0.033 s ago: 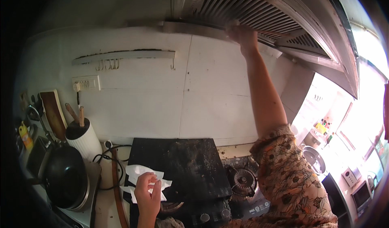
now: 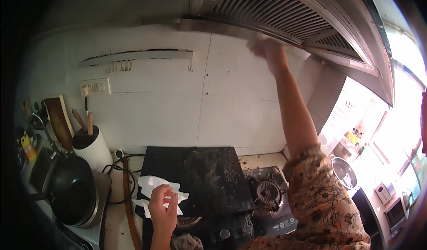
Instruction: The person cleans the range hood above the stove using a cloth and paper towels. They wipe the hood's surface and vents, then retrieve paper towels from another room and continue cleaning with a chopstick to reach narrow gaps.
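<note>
My right hand [image 2: 270, 53] is raised high, just under the rear edge of the range hood [image 2: 293, 39] and in front of the white wall panel. Its fingers are curled and smeared by motion. A pale patch at the fingertips is too blurred to name. Low down, my left hand [image 2: 163, 208] is curled around a crumpled white tissue [image 2: 149, 185], whose corners stick out on both sides. This hand is over the front left of a black panel [image 2: 195, 170] on the stove. Grease spots and crumbs mark the panel.
Right of the panel is a bare gas burner [image 2: 267, 194]. A black wok [image 2: 71, 192], a white knife holder [image 2: 91, 148] and a dark cable [image 2: 118, 172] are at left. A rail with hooks [image 2: 138, 55] hangs on the wall. A metal pot [image 2: 343, 172] stands at right.
My right hand has dropped from in front of the hood's slatted filter to below the hood's rear edge. The view has tipped slightly. My left hand stays with the tissue.
</note>
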`<move>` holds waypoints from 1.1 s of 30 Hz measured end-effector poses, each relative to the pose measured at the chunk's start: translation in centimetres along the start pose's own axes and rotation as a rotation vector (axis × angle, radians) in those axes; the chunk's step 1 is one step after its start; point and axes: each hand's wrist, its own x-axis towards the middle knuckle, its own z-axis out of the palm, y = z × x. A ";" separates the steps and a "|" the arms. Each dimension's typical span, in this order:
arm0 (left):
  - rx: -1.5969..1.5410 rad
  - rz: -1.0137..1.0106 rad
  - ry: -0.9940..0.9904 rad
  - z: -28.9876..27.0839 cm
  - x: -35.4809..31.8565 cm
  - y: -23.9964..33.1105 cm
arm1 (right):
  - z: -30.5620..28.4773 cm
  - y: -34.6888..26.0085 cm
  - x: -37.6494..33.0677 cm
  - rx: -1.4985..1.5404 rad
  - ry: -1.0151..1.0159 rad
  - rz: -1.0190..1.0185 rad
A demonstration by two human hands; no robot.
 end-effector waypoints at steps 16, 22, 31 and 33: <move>0.855 -0.094 0.008 -2.7 -2.9 -5.3 | -13.3 12.6 -40.2 -1.394 -0.942 0.914; 0.798 -0.232 0.002 -2.3 -1.1 -6.3 | -7.6 8.5 -37.1 -1.441 -0.702 0.589; -0.056 -0.004 -0.056 4.0 -0.4 0.6 | 8.0 5.2 -33.9 -0.114 -0.553 0.096; -0.157 0.036 -0.102 5.1 -0.5 1.4 | 8.9 5.0 -32.7 -0.091 -0.630 0.183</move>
